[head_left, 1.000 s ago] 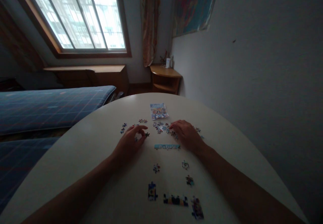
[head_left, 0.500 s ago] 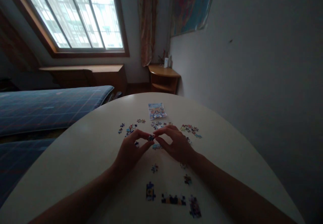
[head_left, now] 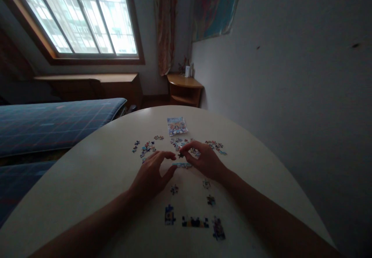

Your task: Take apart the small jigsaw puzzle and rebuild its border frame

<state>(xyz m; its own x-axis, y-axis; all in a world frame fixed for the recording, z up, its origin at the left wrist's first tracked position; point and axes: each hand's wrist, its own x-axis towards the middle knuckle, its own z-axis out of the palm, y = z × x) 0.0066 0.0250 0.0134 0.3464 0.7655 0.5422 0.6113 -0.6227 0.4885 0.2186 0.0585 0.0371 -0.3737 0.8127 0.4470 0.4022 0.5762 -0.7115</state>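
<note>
Between the thumb and forefinger of my right hand (head_left: pixel 207 160) is a small dark jigsaw piece (head_left: pixel 180 155), held over the middle of the table. My left hand (head_left: pixel 154 169) is beside it, thumb and forefinger apart with nothing between them. A light-blue joined strip of jigsaw pieces (head_left: pixel 183 165) lies just below the fingertips. Nearer to me are a joined dark row (head_left: pixel 195 222), a block at its left (head_left: pixel 169 215) and another block at its right (head_left: pixel 218 228). A few single pieces lie between these and my hands.
Loose jigsaw pieces lie in clusters beyond my hands, such as the right cluster (head_left: pixel 215 145) and the left cluster (head_left: pixel 148 148). A printed picture sheet (head_left: pixel 177 126) lies farther back on the round white table (head_left: pixel 247 134). A plaid mattress (head_left: pixel 64 122) is at the left, a wall at the right.
My left fingers have come off the dark jigsaw piece, which both hands were touching. My right hand now holds it alone, slightly apart from the left. The view has shifted a little.
</note>
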